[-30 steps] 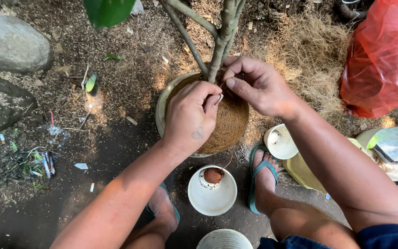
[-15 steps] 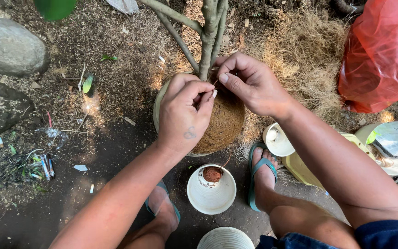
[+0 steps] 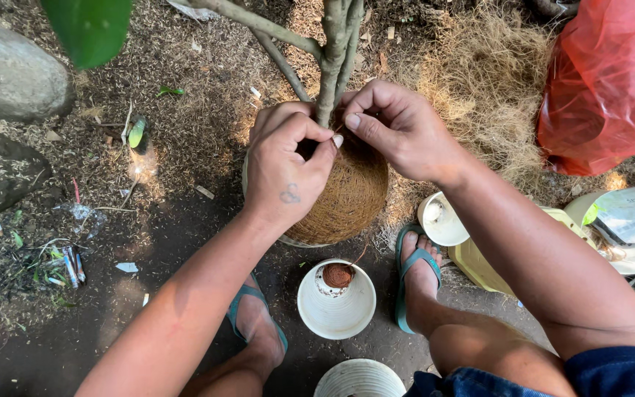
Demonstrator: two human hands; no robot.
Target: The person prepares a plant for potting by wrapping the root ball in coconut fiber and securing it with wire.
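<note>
Dappled sunlight falls over dark bare soil (image 3: pixel 97 323) strewn with dry grass (image 3: pixel 486 81) and litter, two grey rocks (image 3: pixel 9 81) at the left, a red plastic bag (image 3: pixel 611 81) at the right.

Bare forearms, no sleeves. Small dark tattoo on back of left hand (image 3: pixel 284 173). Right hand (image 3: pixel 398 129) unmarked. Teal flip-flops (image 3: pixel 411 283) on both feet, dark blue shorts (image 3: pixel 611 371).

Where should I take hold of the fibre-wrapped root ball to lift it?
Probably cup the root ball low on its rounded flanks, one hand from each side. The stem rises from its top, where the left hand and right hand work.
</note>
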